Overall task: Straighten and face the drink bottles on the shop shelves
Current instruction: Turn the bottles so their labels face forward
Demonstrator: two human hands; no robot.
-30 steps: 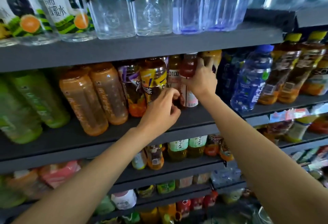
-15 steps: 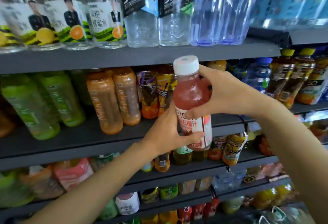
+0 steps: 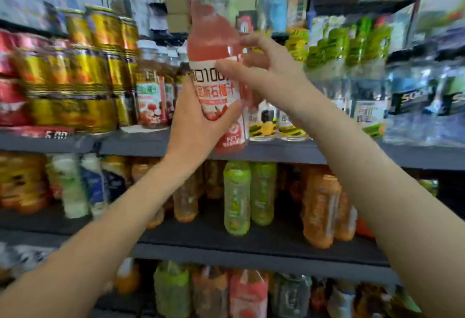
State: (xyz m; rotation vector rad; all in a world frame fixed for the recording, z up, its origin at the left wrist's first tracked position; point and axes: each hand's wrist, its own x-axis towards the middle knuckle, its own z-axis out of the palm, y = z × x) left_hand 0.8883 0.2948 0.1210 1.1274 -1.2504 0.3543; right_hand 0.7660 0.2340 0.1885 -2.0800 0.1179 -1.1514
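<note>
Pink juice bottle (image 3: 216, 71) was held up in front of the shelves, long axis near upright, cap tipped slightly left, label w/ print facing the camera. Left hand (image 3: 198, 121) gripped its lower half, thumb curled across the label. Right hand (image 3: 261, 71) sat just beside the shoulder, fingers spread, thumb touching the label edge. Shelf (image 3: 151, 145) lay behind and below the base, so the left hand, being nearer, probably sets it back.

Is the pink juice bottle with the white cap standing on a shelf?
No, the pink juice bottle is held up in front of the shelves, gripped by the left hand.
</note>
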